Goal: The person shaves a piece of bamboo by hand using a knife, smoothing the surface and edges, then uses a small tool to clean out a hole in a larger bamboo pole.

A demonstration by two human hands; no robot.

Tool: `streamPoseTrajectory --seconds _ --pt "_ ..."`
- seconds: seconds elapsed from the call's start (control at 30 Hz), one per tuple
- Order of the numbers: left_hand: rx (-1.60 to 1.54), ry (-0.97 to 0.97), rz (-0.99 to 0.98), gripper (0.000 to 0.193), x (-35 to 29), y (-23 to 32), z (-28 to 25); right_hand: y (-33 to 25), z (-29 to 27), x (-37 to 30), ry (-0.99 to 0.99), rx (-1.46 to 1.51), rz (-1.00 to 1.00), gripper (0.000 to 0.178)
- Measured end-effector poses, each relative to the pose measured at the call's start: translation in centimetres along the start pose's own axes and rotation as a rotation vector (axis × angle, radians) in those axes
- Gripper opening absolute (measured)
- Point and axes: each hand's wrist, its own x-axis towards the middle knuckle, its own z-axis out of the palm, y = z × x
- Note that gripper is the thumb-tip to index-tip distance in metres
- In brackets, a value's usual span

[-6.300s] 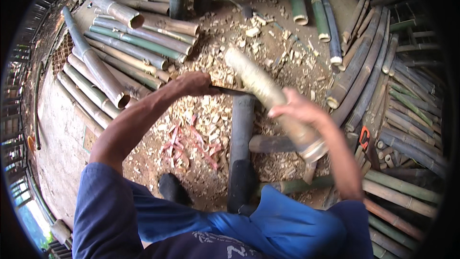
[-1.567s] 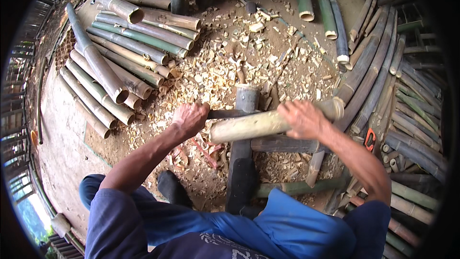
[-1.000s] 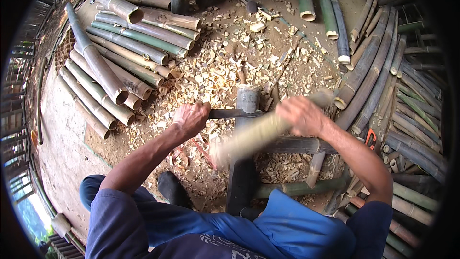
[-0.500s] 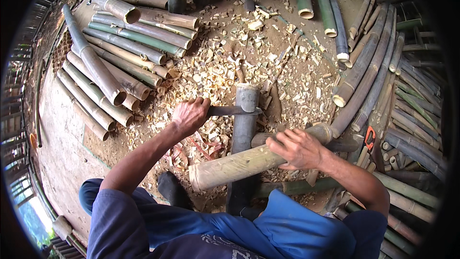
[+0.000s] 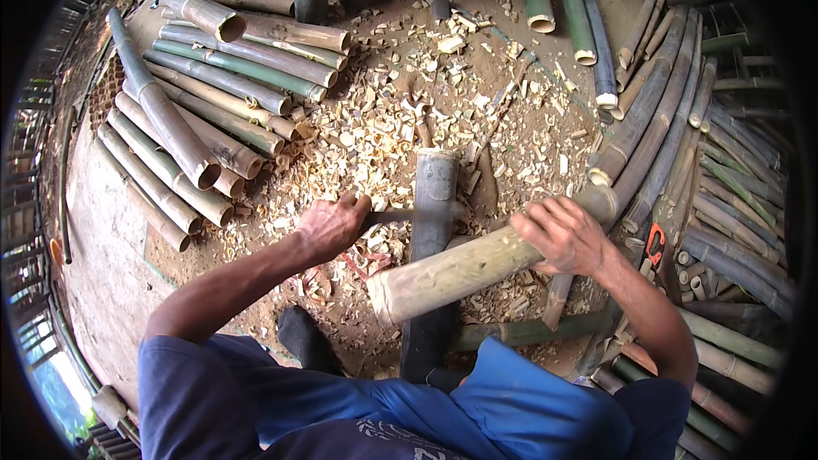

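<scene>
Grips a knife (image 5: pixel 389 216) in the left hand (image 5: pixel 334 228) and, well apart, clasps the pale bamboo tube (image 5: pixel 456 276) by its right half in the right hand (image 5: pixel 562 235), nearer than the knife, presumably for clearance.

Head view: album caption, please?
Left hand grips a dark long-bladed knife; right hand holds a pale cylindrical bamboo piece.

Left hand (image 5: pixel 331 226): balled up in a pretty snug fist, knuckles up
Left arm (image 5: pixel 230 281): elbow kicked out to the side, forearm angling up and inward
Right hand (image 5: pixel 564 237): back side up, fingers (image 5: pixel 535 230) hooked over in a grip
Right arm (image 5: pixel 645 307): elbow bent, forearm slanting in toward the middle
Spacing: hands well apart, roughly level
</scene>
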Motion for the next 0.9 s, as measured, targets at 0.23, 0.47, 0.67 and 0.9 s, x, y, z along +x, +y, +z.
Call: streamPoseTrajectory --seconds 0.23,0.47,0.67,0.9 --pt "-0.089 0.338 0.454 0.037 1.8 -3.8 -2.7 -1.4 0.7 -1.6 0.257 0.649 0.824 0.069" --pt "-0.158 0.241 0.245 0.072 10.1 -7.3 -7.5 -2.3 2.1 -1.9 0.521 1.287 1.065 0.067" --pt "-0.113 0.207 0.268 0.067 10.6 -7.0 -7.6 -3.2 1.7 -2.1 0.451 1.319 1.107 0.069" --pt "-0.031 0.232 0.188 0.059 9.7 -6.7 -6.9 -3.7 -0.4 -0.6 0.446 1.324 1.077 0.062"
